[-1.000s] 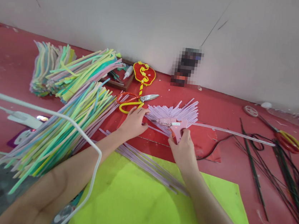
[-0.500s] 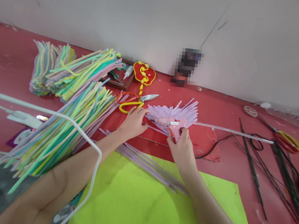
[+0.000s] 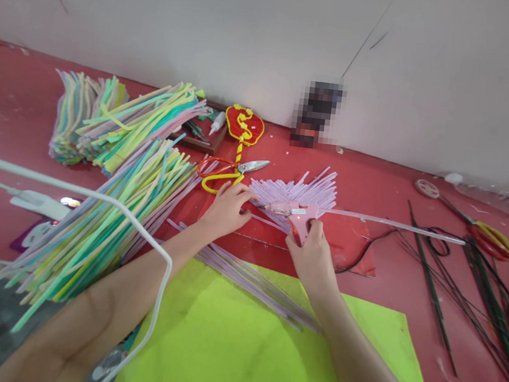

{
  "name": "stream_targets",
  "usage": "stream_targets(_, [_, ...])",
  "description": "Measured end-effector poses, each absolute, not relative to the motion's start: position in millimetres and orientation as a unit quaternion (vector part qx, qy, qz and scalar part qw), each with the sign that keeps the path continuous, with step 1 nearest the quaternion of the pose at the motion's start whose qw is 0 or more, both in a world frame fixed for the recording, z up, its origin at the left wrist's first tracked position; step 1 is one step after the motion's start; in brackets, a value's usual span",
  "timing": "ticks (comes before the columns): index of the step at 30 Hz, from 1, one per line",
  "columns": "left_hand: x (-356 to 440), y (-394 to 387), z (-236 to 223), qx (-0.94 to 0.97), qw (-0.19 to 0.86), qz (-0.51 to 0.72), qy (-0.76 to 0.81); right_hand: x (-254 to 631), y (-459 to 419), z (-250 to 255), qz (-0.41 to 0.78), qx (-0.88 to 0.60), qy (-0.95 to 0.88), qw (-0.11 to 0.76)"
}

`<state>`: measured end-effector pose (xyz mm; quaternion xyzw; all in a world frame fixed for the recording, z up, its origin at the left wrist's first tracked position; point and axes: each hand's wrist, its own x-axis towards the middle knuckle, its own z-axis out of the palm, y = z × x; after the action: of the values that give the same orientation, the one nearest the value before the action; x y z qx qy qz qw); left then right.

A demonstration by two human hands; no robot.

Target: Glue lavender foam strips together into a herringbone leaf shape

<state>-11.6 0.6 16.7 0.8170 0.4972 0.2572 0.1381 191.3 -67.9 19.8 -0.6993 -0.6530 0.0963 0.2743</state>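
The right hand (image 3: 315,259) grips a pink glue gun (image 3: 308,214), its nozzle aimed left toward the fingertips of the left hand (image 3: 223,213). A long, clear glue stick (image 3: 397,227) juts from the gun's back. The left hand is half curled, its fingertips at the left edge of the lilac strips (image 3: 310,186); whether it pinches anything, I cannot tell. Those strips lie on the red table (image 3: 11,108) in a V-like spread, just behind the gun. Scissors (image 3: 253,166) lie beyond the left hand, near a red fan (image 3: 253,131) edged in yellow. More lilac stems (image 3: 261,290) rest across a green sheet (image 3: 271,364), nearer the person. Pastel bundles (image 3: 113,218) lie to the left.
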Motion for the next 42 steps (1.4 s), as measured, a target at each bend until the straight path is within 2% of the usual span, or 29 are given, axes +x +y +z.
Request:
stream_targets(27, [-11.1, 0.0, 19.0, 0.816, 0.139, 0.246, 0.505, 198.6, -69.6, 22.5, 0.090, -0.689, -0.656, 0.294])
stream_targets(42, [-10.6, -0.2, 22.0, 0.816, 0.144, 0.240, 0.505, 197.4, -73.9, 25.3, 0.088, -0.697, -0.656, 0.275])
